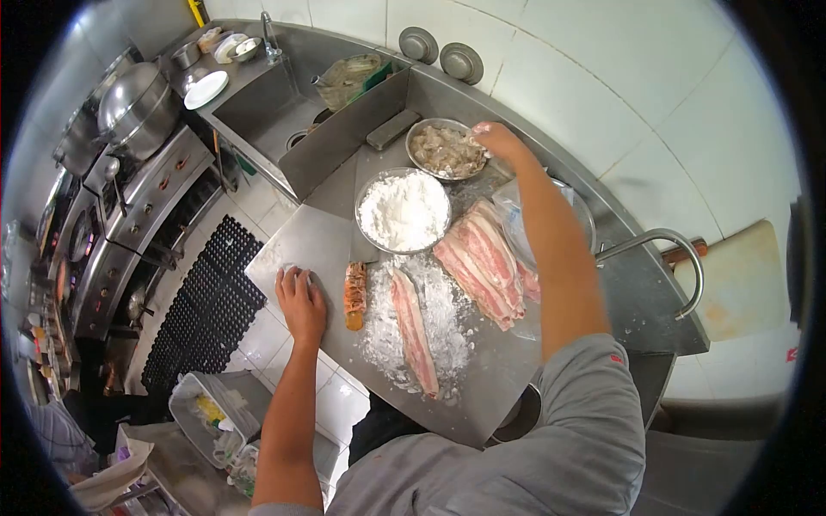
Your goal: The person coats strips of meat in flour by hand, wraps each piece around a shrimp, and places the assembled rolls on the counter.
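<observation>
My left hand [301, 301] rests at the left edge of the steel counter [301, 241], its fingers apart and holding nothing. At the far side, my right hand [494, 139] touches the right rim of a metal bowl of shrimp [446, 148]; whether it holds anything is hidden. Nearer stands a bowl of white powder [403, 210]. A single strip of streaky meat [413, 331] lies lengthwise on powder scattered over the counter [374, 344]. To its left is an orange-brown piece [354, 297]. Several more meat strips [486, 265] lie stacked on the right, beside my right forearm.
A plastic-covered bowl [578, 215] sits behind my right forearm. A grey block [393, 129] lies near the sink divider. The sink [267, 107] is at the back left, the stove [146, 219] at the left. A curved metal handle [688, 267] stands at the right.
</observation>
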